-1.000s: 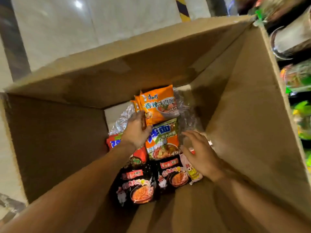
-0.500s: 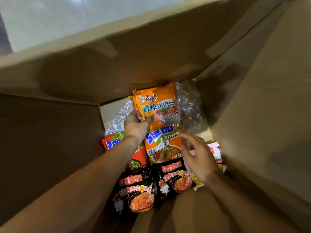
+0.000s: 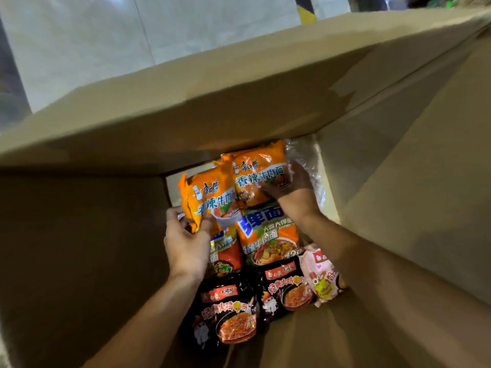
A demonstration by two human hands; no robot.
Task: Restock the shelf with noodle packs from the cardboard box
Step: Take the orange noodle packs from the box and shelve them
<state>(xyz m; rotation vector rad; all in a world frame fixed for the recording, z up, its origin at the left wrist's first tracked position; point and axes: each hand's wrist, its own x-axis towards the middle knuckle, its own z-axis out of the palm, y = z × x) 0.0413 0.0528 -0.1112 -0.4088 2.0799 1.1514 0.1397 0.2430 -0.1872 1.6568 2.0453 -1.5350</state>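
I look down into a deep cardboard box (image 3: 79, 248) with noodle packs at its bottom. My left hand (image 3: 187, 245) pinches the lower edge of an orange noodle pack (image 3: 206, 197) and holds it tilted, lifted off the pile. My right hand (image 3: 291, 181) grips a second orange pack (image 3: 259, 173) at the far end of the box. Under them lie an orange-and-green pack (image 3: 268, 235), a red pack (image 3: 225, 251), two black packs (image 3: 228, 312) (image 3: 287, 285) and a pink pack (image 3: 322, 274).
Crumpled clear plastic wrap (image 3: 308, 160) lies against the far right corner of the box. The box's tall walls (image 3: 411, 195) close in on all sides. A pale tiled floor (image 3: 93, 41) shows beyond the far flap.
My left hand has lifted one orange pack up and to the left. My right hand has moved from near the pink pack up to the far end and taken hold of the second orange pack.
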